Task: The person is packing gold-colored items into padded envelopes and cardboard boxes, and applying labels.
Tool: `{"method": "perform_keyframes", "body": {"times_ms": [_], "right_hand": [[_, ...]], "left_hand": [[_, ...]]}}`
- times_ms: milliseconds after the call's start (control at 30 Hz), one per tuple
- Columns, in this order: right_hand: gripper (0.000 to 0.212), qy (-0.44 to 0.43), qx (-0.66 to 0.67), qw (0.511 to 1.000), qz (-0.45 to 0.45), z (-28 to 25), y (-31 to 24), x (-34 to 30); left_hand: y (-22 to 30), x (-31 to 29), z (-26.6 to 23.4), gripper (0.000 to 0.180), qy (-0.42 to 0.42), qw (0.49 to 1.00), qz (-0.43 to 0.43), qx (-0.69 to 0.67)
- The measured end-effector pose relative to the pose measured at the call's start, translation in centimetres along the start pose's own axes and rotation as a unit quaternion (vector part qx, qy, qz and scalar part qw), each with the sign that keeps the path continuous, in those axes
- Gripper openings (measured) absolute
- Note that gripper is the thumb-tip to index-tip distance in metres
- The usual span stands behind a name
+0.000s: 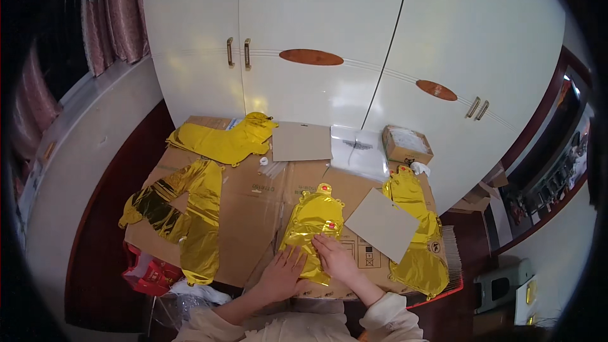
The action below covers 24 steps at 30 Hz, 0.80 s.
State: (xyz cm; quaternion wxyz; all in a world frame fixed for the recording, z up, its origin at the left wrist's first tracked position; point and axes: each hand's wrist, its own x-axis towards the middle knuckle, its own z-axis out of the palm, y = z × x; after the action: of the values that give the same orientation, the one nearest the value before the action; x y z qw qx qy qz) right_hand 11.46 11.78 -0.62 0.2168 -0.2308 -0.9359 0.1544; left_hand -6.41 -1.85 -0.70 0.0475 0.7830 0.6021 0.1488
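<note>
A flat gold foil balloon is laid on the cardboard-covered worktop, just left of a grey card sheet. The left hand is pressed flat, fingers spread, at the balloon's lower left edge. The right hand is laid flat on its lower part, nothing gripped. More gold foil balloons are spread at the left.

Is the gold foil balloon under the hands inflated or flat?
Flat. The gold foil balloon lies limp and creased on the cardboard, with the left hand and right hand pressing its lower end.
</note>
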Motion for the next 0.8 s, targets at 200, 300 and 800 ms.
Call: {"method": "perform_keyframes", "body": {"times_ms": [200, 300, 800], "right_hand": [[0.047, -0.026, 0.015, 0.999, 0.020, -2.6, 0.9, 0.5], [0.062, -0.017, -0.108, 0.992, 0.063, -6.8, 3.8, 0.1], [0.078, -0.155, -0.239, 0.955, 0.084, -9.3, 7.8, -4.2]], "left_hand": [[1.4, 0.2, -1.7, 0.085, -0.044, 0.997, -0.004, 0.055], [1.9, 0.1, -1.1, 0.090, -0.048, 0.997, -0.024, 0.061], [2.7, 0.4, -0.8, 0.087, 0.033, 0.998, -0.028, 0.054]]}}
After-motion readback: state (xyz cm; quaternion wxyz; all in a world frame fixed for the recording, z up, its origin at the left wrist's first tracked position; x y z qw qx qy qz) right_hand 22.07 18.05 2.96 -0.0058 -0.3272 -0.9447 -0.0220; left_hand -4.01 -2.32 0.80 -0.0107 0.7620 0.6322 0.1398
